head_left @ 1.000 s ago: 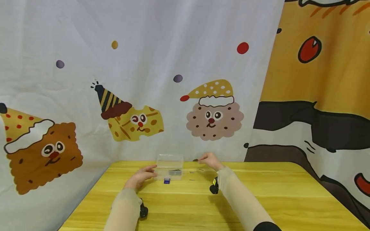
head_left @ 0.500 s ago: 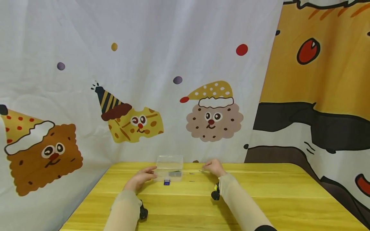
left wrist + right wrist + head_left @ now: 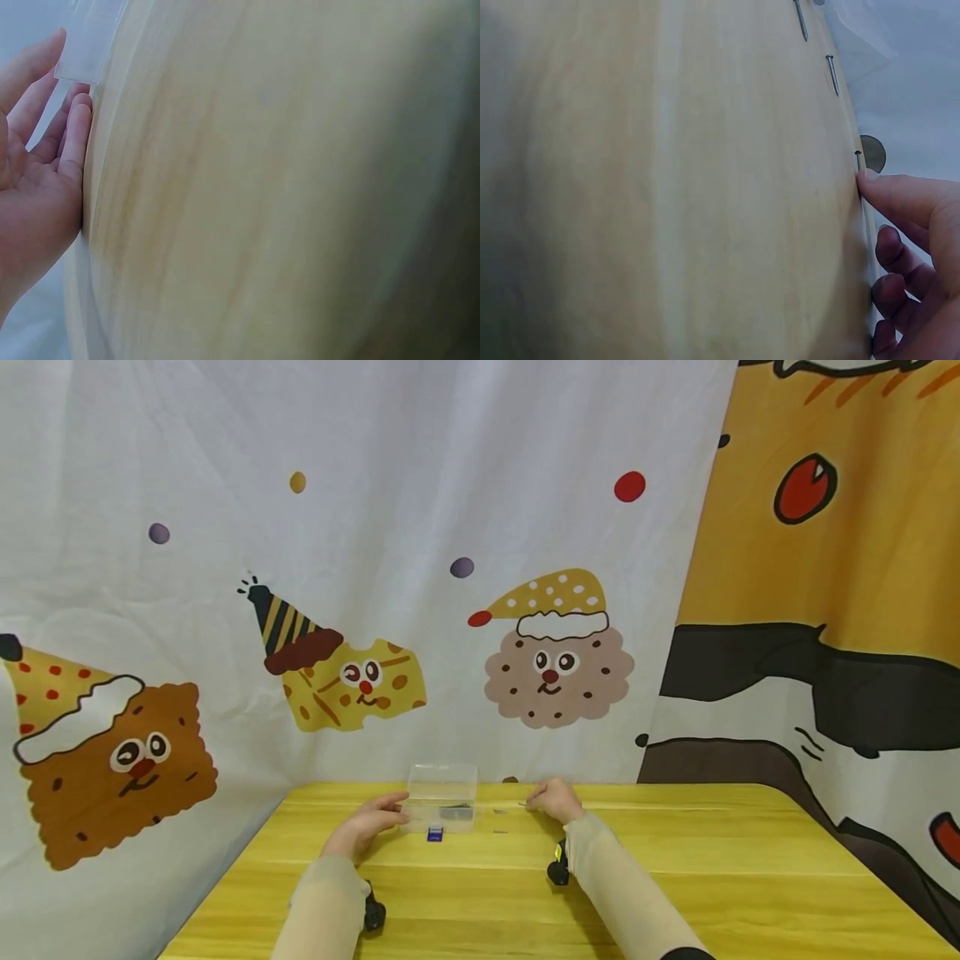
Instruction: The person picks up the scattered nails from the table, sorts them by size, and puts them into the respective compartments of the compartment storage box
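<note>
A clear plastic box stands at the back of the table with its lid raised; dark, thin pieces lie inside at its right. My left hand rests at the box's left side, fingers extended and touching it; the left wrist view shows the thumb and fingers around the box's corner. To the right of the box, my right hand holds a nail between thumb and fingers, low at the tabletop. The nail's head pokes past the thumb; the index fingertip is hidden.
Two more nails, one farther back and one nearer, lie between the box and my right hand. A small blue-and-white piece sits at the box's front. Behind the wooden table hangs a printed curtain.
My right hand has come down and toward me from the table's back edge to the nail and taken hold of it. The left hand and box have stayed put.
</note>
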`<action>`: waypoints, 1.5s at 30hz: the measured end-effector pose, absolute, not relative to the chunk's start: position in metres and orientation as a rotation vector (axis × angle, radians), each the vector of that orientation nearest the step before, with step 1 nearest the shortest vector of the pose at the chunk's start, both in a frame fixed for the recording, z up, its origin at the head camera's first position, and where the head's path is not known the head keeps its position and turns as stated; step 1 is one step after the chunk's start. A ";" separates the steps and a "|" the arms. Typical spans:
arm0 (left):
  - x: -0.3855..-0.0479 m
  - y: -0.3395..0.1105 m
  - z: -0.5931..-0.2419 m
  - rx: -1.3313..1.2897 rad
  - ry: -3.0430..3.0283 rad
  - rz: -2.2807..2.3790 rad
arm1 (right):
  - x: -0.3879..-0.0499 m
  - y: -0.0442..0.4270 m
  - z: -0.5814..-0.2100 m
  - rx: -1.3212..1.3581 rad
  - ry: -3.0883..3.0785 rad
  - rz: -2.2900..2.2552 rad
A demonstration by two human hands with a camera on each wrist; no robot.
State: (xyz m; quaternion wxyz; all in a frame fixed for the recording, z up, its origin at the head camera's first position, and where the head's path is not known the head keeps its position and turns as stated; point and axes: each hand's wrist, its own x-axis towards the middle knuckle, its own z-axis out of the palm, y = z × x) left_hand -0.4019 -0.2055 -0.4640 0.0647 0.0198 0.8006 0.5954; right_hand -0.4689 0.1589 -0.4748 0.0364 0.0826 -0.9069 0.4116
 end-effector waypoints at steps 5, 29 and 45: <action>-0.400 -0.204 -0.461 0.087 2.418 1.794 | -0.468 0.159 -0.475 0.242 -2.808 1.182; -0.400 -0.207 -0.464 0.159 2.445 1.771 | -0.461 0.162 -0.463 0.397 -2.737 1.330; -0.404 -0.204 -0.470 0.148 2.427 1.824 | -0.469 0.166 -0.423 0.590 -2.698 1.429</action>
